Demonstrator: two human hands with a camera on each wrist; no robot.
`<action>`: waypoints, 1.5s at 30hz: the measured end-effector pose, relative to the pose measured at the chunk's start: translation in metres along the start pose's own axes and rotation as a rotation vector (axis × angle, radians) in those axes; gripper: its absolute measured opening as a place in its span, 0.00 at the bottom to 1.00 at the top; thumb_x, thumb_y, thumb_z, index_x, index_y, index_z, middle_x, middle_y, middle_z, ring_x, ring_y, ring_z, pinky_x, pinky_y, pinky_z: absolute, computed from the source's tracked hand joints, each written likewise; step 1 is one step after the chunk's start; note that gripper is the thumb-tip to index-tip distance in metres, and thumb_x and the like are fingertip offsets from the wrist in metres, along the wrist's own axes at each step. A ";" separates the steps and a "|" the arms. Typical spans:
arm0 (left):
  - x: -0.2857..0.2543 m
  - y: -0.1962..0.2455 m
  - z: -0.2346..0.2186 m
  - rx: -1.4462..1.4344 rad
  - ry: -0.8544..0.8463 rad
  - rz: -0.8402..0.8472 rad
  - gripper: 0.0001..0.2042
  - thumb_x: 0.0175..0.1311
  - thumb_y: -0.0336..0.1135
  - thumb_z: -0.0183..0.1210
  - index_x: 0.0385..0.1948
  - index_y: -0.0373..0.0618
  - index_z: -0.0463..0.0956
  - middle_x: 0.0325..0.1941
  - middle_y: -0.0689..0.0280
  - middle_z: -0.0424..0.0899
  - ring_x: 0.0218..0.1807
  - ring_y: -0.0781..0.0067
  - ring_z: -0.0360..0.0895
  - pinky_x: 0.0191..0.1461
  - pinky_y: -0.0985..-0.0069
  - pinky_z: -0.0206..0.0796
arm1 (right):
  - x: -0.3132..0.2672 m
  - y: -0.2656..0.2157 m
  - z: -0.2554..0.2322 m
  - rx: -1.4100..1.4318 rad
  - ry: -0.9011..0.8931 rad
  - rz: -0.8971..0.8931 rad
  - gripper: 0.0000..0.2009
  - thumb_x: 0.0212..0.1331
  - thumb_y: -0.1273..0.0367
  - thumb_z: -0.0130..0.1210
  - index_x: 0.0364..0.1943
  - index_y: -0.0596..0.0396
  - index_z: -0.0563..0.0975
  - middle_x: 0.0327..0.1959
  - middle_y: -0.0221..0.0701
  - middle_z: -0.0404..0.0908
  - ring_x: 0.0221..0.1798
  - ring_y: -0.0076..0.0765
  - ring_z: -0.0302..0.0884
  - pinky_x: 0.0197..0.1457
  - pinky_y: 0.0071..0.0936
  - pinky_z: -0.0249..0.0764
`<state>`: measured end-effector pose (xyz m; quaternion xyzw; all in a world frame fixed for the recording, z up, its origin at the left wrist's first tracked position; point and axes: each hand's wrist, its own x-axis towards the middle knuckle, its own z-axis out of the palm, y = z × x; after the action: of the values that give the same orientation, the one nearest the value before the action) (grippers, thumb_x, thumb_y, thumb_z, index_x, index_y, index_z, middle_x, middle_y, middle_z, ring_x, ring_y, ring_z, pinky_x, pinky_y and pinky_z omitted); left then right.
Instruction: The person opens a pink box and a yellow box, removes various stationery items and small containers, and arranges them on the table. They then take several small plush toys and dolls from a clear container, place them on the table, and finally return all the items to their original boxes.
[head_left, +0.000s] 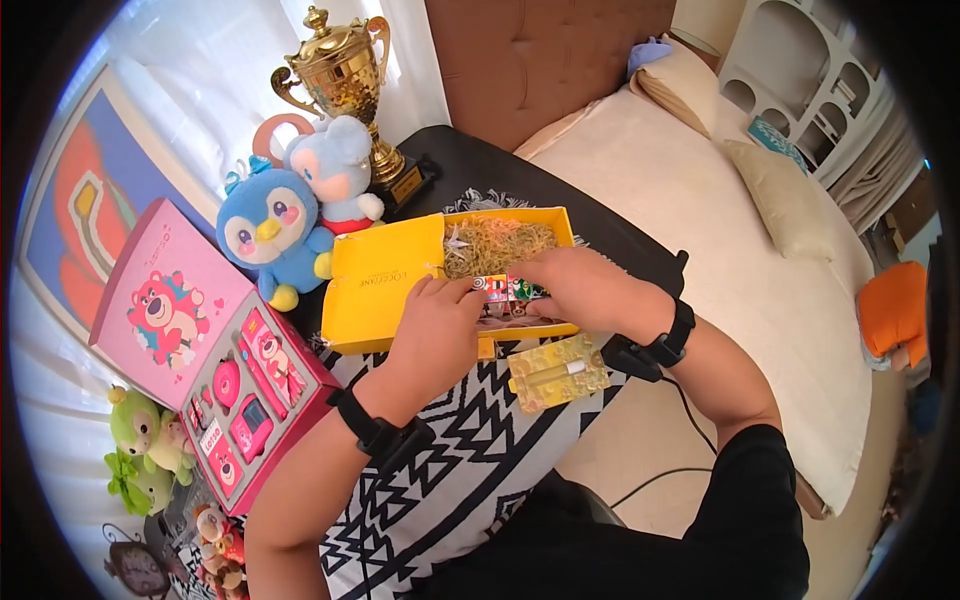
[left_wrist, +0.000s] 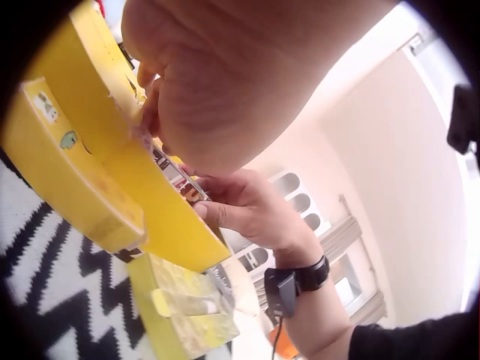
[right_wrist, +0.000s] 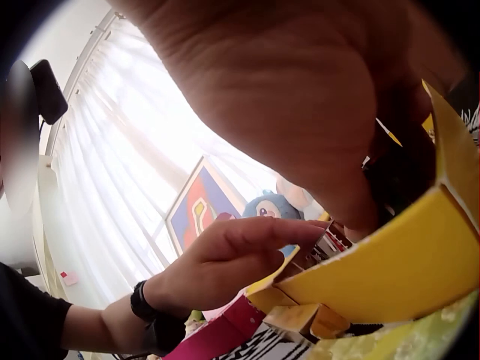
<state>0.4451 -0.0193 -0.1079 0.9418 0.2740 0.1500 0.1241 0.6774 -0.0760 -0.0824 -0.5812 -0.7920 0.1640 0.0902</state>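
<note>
A yellow gift box (head_left: 385, 285) lies with its lid opened to the left and shredded paper filler (head_left: 505, 245) in its far part. Low in its near part is a small, colourfully printed flat box (head_left: 512, 288). At its left end are the fingertips of my left hand (head_left: 435, 325); my right hand (head_left: 595, 292) grips the right end with thumb and fingers. In the left wrist view the right hand (left_wrist: 251, 210) bends over the yellow wall. The right wrist view has the left hand (right_wrist: 225, 259) with its index finger stretched to the printed piece.
A card-backed pack with a small tube (head_left: 560, 372) lies in front of the gift box. On the left stands an opened pink bear set (head_left: 240, 390). Behind are a blue penguin plush (head_left: 265, 225) and a gold trophy (head_left: 345, 85). A bed (head_left: 690, 210) stands to the right.
</note>
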 end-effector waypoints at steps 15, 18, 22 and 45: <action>-0.014 -0.008 0.005 0.055 0.132 0.111 0.15 0.58 0.28 0.59 0.47 0.39 0.83 0.55 0.52 0.83 0.63 0.47 0.75 0.70 0.53 0.63 | -0.004 0.007 0.026 0.003 0.085 -0.075 0.24 0.56 0.63 0.68 0.57 0.56 0.80 0.47 0.41 0.84 0.51 0.52 0.79 0.58 0.43 0.75; -0.019 -0.010 0.005 0.032 0.097 0.104 0.15 0.61 0.30 0.58 0.48 0.38 0.82 0.56 0.51 0.83 0.63 0.46 0.75 0.71 0.53 0.62 | -0.027 -0.017 0.019 -0.090 0.459 -0.209 0.22 0.56 0.63 0.68 0.54 0.56 0.81 0.49 0.41 0.83 0.51 0.51 0.79 0.58 0.43 0.75; -0.027 -0.009 0.009 0.085 0.142 0.151 0.17 0.62 0.34 0.59 0.51 0.36 0.80 0.58 0.50 0.81 0.65 0.46 0.73 0.71 0.53 0.62 | -0.076 -0.016 0.034 -0.084 0.290 -0.269 0.25 0.53 0.60 0.69 0.55 0.55 0.79 0.52 0.40 0.80 0.55 0.49 0.77 0.59 0.43 0.74; -0.030 -0.019 0.016 0.161 0.102 0.203 0.22 0.58 0.26 0.57 0.57 0.39 0.77 0.61 0.53 0.79 0.70 0.48 0.69 0.73 0.53 0.60 | -0.028 -0.023 -0.024 -0.134 0.365 -0.186 0.31 0.49 0.62 0.70 0.60 0.52 0.75 0.58 0.44 0.75 0.59 0.53 0.74 0.65 0.43 0.72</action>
<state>0.4174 -0.0226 -0.1349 0.9627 0.1946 0.1872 0.0182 0.6735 -0.1055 -0.0499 -0.5304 -0.8218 -0.0063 0.2081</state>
